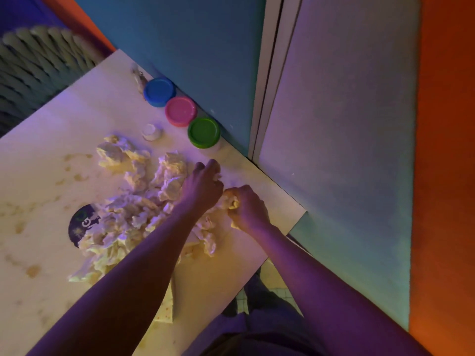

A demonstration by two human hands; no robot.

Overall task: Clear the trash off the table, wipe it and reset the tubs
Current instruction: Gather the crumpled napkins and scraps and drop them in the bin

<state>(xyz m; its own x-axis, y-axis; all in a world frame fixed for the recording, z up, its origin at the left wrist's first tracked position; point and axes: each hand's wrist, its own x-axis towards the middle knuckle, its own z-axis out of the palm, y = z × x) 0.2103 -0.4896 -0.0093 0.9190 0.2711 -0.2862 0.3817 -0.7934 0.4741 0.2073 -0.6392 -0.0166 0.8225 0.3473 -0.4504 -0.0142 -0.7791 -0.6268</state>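
Crumpled white paper (133,201) is heaped across the middle of the table (51,176), partly covering a dark round disc (79,224) at the heap's left edge. Brownish stains (32,271) are scattered over the tabletop left of the heap. A small white cup (152,131) is seen upturned just beyond the heap. Three tubs are lined along the far table edge against the teal wall (205,47): a blue-lidded tub (159,91), a pink-lidded tub (181,111) and a green-lidded tub (204,132), each touching or nearly touching the next. The left hand (203,186) is extended over the heap's right side, knuckles up, fingers curled down and closed around a wad of the paper. The right hand (245,208) is held just beside it, near the table's right edge, clenched round a bunched piece of paper (230,201). Both forearms are bare. A flat pale sheet (167,304) lies under the left forearm. An orange wall panel (447,150) is seen at far right.
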